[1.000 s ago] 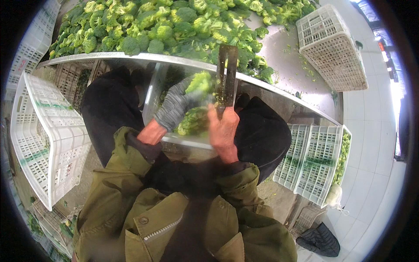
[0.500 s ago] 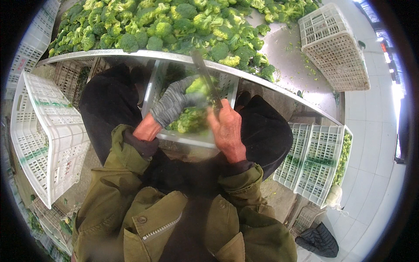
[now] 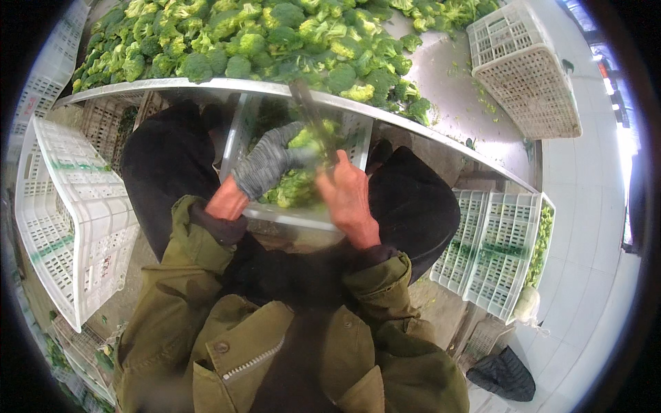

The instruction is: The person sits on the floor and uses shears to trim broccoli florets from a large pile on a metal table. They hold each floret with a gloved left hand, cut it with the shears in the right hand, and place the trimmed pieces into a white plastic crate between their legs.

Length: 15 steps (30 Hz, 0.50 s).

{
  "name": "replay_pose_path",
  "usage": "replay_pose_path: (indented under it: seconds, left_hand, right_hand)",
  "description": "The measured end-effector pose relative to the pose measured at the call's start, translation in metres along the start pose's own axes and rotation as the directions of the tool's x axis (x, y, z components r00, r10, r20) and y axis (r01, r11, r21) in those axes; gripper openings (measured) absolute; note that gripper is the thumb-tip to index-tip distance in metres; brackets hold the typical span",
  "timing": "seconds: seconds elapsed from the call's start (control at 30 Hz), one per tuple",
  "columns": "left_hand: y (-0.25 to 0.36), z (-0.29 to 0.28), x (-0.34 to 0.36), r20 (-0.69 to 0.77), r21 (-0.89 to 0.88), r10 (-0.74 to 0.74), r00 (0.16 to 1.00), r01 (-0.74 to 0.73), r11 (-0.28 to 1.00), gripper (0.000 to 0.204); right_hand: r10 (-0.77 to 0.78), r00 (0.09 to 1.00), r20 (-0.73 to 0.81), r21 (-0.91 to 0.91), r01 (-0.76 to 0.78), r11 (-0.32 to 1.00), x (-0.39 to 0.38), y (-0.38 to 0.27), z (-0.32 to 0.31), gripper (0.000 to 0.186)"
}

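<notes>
My left hand, in a grey knit glove, grips a broccoli piece over a white plastic crate between my knees. My bare right hand is shut on a dark knife, whose motion-blurred blade slants up and leftward across the broccoli; whether it touches the piece I cannot tell. More light-green broccoli lies in the crate below both hands.
A broccoli heap covers the metal table, with an upended crate on its right. White crates stand beside me on the left and right, the latter holding florets. A dark cloth lies at lower right.
The knife was upright a second ago and now tilts leftward over the broccoli, blurred. My left hand has shifted only slightly; my right hand still holds the knife.
</notes>
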<state>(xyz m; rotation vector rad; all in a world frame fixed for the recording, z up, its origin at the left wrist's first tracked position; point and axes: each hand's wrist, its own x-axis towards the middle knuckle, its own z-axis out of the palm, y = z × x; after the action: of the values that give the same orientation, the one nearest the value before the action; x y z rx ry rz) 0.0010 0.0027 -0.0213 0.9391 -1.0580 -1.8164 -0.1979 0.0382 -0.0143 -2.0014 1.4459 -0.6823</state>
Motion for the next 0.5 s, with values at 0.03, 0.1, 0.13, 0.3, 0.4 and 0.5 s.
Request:
replay_pose_path:
  seconds: [0.03, 0.1, 0.13, 0.3, 0.4, 0.5]
  left_hand:
    - [0.000, -0.001, 0.000, -0.005, 0.006, -0.010, 1.000, 0.010, 1.000, 0.054]
    - [-0.002, -0.001, -0.001, -0.010, 0.008, -0.029, 1.000, 0.030, 1.000, 0.055]
    - [-0.003, -0.001, 0.000, -0.007, -0.005, -0.025, 1.000, 0.025, 1.000, 0.055]
    - [-0.006, -0.002, 0.000, -0.005, -0.031, 0.035, 0.999, -0.035, 0.999, 0.055]
    - [-0.006, -0.001, 0.000, -0.042, -0.010, 0.033, 0.999, -0.033, 0.999, 0.054]
    - [-0.005, -0.002, 0.001, -0.085, 0.209, 0.078, 0.993, -0.059, 0.976, 0.052]
  right_hand:
    - [-0.032, 0.999, 0.001, 0.020, 0.032, 0.999, 0.001, 0.001, 0.002, 0.024]
    - [-0.091, 0.996, 0.003, 0.058, 0.090, 0.994, 0.001, 0.003, 0.003, 0.024]
    - [-0.043, 0.999, 0.005, 0.069, 0.043, 0.997, 0.001, 0.003, 0.004, 0.024]
    - [0.067, 0.998, -0.005, 0.010, -0.067, 0.998, 0.004, 0.001, 0.009, 0.027]
    - [0.071, 0.997, 0.006, 0.018, -0.071, 0.997, 0.005, 0.001, 0.012, 0.032]
    - [0.107, 0.994, 0.034, 0.061, -0.108, 0.992, 0.005, 0.002, 0.014, 0.036]
